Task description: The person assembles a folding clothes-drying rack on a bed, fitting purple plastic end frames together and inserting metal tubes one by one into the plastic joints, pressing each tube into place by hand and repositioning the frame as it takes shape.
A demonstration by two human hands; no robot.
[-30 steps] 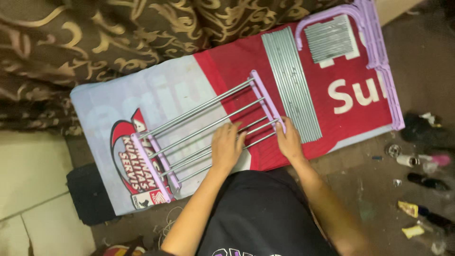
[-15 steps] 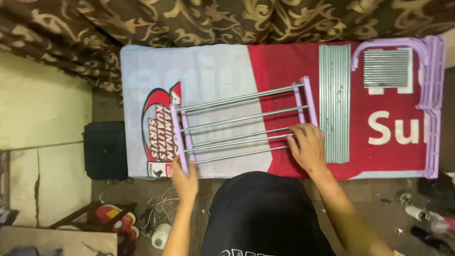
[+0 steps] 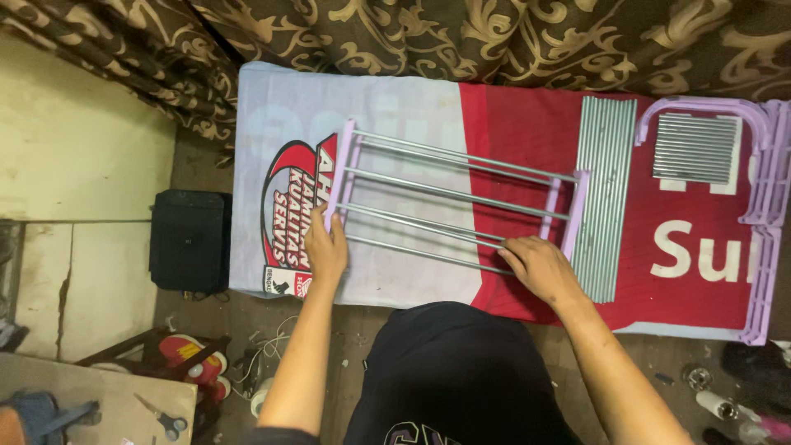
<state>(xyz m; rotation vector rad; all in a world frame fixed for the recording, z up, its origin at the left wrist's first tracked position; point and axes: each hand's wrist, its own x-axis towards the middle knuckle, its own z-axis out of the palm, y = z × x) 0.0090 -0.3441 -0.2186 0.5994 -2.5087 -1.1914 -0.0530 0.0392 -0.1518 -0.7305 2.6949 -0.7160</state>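
Since 0.5 s ago, the left hand (image 3: 327, 247) has been moved up from the near edge of the banner onto the left end of the rack, while the right hand (image 3: 540, 268) has been kept at the rack's right near corner.

At the far left, a pale tiled floor (image 3: 74, 165) is seen, with a black box (image 3: 189, 241) just beside the banner's left edge and a pair of scissors (image 3: 165, 422) on a board lower down. A printed banner (image 3: 395, 107), grey-white on the left and red on the right, is spread flat below a brown patterned curtain (image 3: 461, 33). On it lies the rack (image 3: 457, 198), made of 5 metal rods set between 2 lilac plastic end bars, lying flat and slightly tilted. The left end bar is gripped by the left hand, fingers curled around it. The right hand is laid on the nearest rods beside the right end bar, fingers together and pressed down; whether they close around a rod cannot be told. Just right of the rack, a bundle of loose metal rods (image 3: 606, 198) lies in a row. Further right, a shorter stack of rods (image 3: 696, 148) sits inside a lilac frame piece (image 3: 770, 189).
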